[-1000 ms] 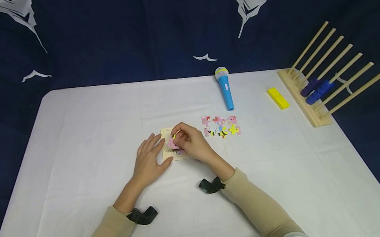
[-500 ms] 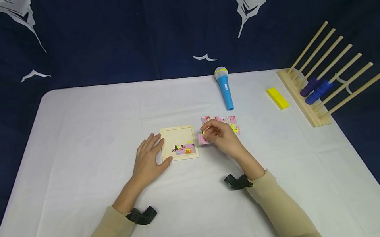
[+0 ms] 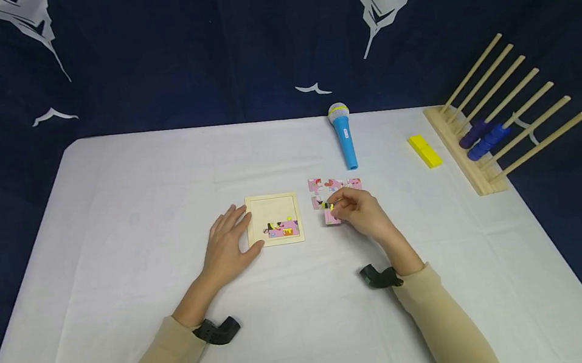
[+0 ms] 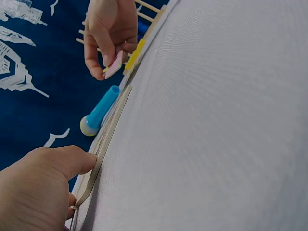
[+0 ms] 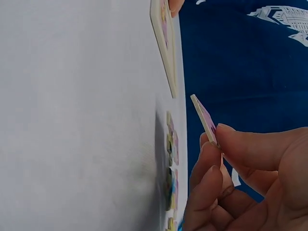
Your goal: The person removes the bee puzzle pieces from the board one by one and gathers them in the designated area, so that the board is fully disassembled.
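Observation:
My right hand (image 3: 362, 212) pinches a pink puzzle piece (image 3: 331, 217) between thumb and fingers, above the table at the near side of the loose puzzle pieces (image 3: 334, 184). In the right wrist view the held piece (image 5: 206, 119) is tilted and apart from the tabletop. My left hand (image 3: 228, 239) rests against the left side of a wooden puzzle tray (image 3: 271, 197), fingers extended and thumb spread. The thumb (image 4: 79, 161) touches the tray's edge in the left wrist view. Joined pink pieces (image 3: 283, 228) lie in the tray's lower right part.
A blue toy microphone (image 3: 344, 137) lies behind the loose pieces. Farther right are a yellow block (image 3: 424, 151) and a wooden peg rack (image 3: 466, 152) with blue and purple beads. A white cloth covers the table (image 3: 147, 182); a dark blue curtain (image 3: 185, 48) hangs behind.
My right hand has moved right from over the tray to the loose pieces, carrying the pink puzzle piece, and uncovering the tray. The left hand has stayed in place.

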Demonstrator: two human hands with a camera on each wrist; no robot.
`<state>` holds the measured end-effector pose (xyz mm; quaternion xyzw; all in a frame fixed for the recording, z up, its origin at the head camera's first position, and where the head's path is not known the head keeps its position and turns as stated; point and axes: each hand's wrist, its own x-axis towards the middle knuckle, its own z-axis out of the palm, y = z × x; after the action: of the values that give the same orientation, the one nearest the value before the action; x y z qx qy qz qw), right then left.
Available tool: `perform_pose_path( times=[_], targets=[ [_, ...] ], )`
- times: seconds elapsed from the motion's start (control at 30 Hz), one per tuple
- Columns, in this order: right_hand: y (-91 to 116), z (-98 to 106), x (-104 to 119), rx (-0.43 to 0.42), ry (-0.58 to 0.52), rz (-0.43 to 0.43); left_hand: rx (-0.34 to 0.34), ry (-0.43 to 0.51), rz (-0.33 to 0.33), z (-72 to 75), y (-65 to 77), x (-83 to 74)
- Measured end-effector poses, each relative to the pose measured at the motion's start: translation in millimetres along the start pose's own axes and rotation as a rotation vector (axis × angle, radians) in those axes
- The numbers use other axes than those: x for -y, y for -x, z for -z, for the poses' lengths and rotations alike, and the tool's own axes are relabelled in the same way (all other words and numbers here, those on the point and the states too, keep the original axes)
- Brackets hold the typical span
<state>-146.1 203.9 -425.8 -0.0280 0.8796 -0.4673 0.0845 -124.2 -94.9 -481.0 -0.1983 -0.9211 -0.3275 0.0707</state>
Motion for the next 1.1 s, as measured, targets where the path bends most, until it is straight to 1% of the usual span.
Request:
perform_pose_path(
  times=[0.17,0.33,0.63,0.83,0.93,1.1],
  targets=[
    [-3,-8,-1,0.023,0.031,-0.016,0.004,-0.001,0.002,-0.6,-0.1,-0.2],
    [-7,-14,-2,0.016,0.066,-0.036,-0.001,0.006,-0.005,-1.3,-0.3,0.6],
    [-6,-17,-2,-0.046,0.184,-0.017,-0.008,-0.003,-0.015,-2.3,-0.7,2.7],
    [-4,-16,3,-0.135,0.267,-0.01,-0.012,-0.001,-0.015,-1.9,-0.3,2.5],
    [-2,-14,5,-0.176,0.261,-0.012,-0.012,-0.006,-0.015,-2.1,-0.5,2.6],
    [-2,-8,8,-0.19,0.22,-0.009,-0.016,-0.012,-0.018,-1.5,-0.2,2.9]
  ],
)
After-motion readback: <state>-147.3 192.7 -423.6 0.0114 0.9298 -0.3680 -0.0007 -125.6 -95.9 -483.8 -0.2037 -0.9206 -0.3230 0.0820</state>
